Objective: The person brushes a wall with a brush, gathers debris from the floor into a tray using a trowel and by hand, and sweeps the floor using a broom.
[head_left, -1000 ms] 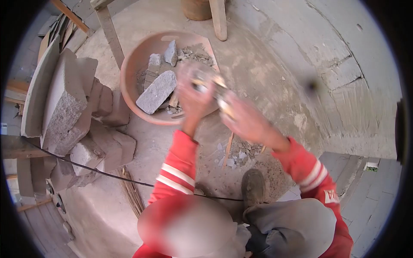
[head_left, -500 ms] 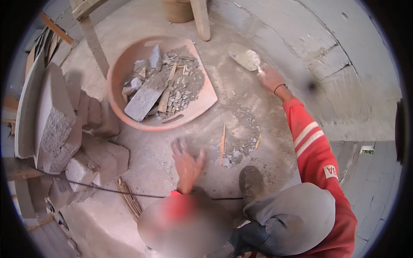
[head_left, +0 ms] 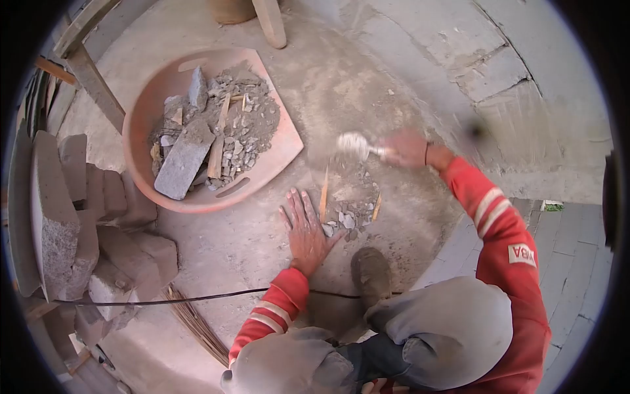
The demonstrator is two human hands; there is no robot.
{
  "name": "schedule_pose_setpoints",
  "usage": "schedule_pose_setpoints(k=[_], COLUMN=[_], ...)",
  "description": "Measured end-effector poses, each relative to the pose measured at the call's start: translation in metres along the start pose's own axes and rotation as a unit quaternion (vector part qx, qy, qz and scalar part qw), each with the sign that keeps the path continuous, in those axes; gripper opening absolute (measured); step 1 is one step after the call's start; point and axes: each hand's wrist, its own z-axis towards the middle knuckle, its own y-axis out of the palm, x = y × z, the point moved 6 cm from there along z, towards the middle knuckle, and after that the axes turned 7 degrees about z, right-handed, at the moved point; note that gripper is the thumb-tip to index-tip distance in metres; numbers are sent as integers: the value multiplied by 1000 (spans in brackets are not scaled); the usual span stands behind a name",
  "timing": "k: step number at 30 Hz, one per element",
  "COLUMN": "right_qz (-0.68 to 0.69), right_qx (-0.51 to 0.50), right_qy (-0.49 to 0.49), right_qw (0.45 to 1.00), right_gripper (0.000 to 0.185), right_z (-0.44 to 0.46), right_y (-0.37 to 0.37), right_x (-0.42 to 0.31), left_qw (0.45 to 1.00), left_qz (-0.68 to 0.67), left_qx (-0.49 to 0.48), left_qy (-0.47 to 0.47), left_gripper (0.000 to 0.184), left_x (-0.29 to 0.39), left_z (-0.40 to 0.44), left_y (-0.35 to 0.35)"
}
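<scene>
My right hand [head_left: 403, 147] is wrapped round the handle of a trowel [head_left: 355, 145] caked with pale mortar; motion smears its blade. It is over the floor, above a small heap of rubble [head_left: 350, 215] with thin wood splinters. Beside that heap, my left hand [head_left: 306, 235] lies with spread fingers against the concrete floor and holds nothing. Its thumb reaches the edge of the stone chips. Up and left of it stands a terracotta-coloured tub [head_left: 289, 138] holding a block piece, wood strips, stone chips and grey dust.
Broken blocks [head_left: 56, 217] are stacked at the left. A black cable [head_left: 223, 297] crosses the floor near my boot [head_left: 371, 276]. A bundle of thin sticks [head_left: 197, 325] lies at lower left. A bucket [head_left: 233, 10] and wooden legs [head_left: 270, 25] stand at the top.
My right hand has swept the trowel down and left, towards the rubble heap. My left hand has moved right and now rests beside the chips. The view has shifted slightly.
</scene>
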Motion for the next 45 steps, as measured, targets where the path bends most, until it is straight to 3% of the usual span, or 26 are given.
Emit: schedule_pose_setpoints(k=[4,7,9,12,14,18,21,24,27,30,32,34,37,41,44,45], right_qz=[12,-144,-146,-212,-167,-62,-24,-93,-60,-77,-82,18,56,72,113,144], right_qx=[41,243,223,242,249,208,223,278,322,263,313,236,243,339,337,335], right_qy=[79,207,325,346,315,321,263,349,398,460,408,434,393,493,525,496], right_qw=[996,937,908,881,900,922,938,890,857,845,854,869,885,798,773,788], right_gripper=[41,40,40,40,39,35,33,36,44,44,38,34,35,41,53,53], right_z=[-47,-62,-58,-50,-46,-60,-90,-142,-191,-202,-193,-182,-181,-228,-278,-274], right_y=[-5,-28,-56,-41,-11,19,30,35,34,69,90,103,103,94,134,133], right_x=[-15,33,61,115,112,43,4,18,58,57,20,-13,-43,-26,11,4], left_qw=[999,996,996,998,999,1000,998,996,995,996,996,995,994,999,999,998], left_qz=[-16,-54,-58,-49,-31,-9,-13,-24,-29,-28,-30,-40,-57,-7,40,52], left_qx=[18,23,31,37,36,24,35,39,39,40,43,49,51,28,12,6], left_qy=[39,62,53,22,15,16,44,73,82,80,78,80,79,31,19,20], left_gripper=[131,134,136,138,136,134,132,134,133,132,131,131,131,133,134,134], left_x=[6,9,6,-6,-10,-9,5,14,18,19,18,17,13,-4,-6,-6], left_z=[24,23,15,-2,-11,-18,-10,3,9,8,8,9,6,-12,-14,-15], left_y=[4,-3,-11,-15,-16,-11,-6,-1,-1,0,2,1,-1,-8,-7,-6])
